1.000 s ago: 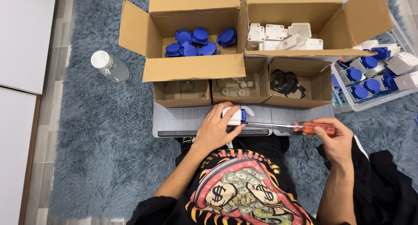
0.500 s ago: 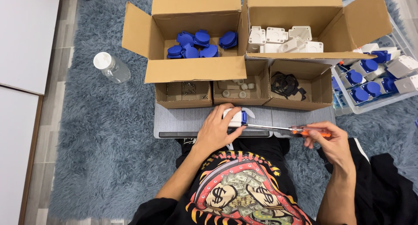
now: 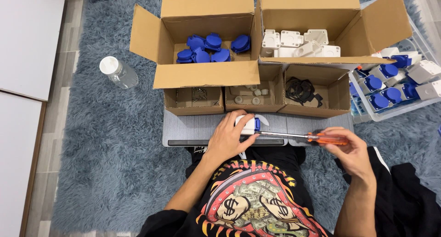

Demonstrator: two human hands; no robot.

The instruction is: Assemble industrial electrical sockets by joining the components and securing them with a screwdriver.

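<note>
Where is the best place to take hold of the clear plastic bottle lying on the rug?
Probably grip the plastic bottle around its clear body, coming from above. It lies on its side on the rug, white cap toward the upper left, with free space on both long sides.

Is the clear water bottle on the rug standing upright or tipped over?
Tipped over: the water bottle lies on its side on the rug, white cap toward the upper left.

A shaggy grey-blue rug [image 3: 110,140] covers most of the floor. Along the left edge, pale grey wood-look floorboards [image 3: 50,140] show beside white flat panels [image 3: 25,39] of furniture. Light is even and soft, with only faint shadows on the rug.
</note>
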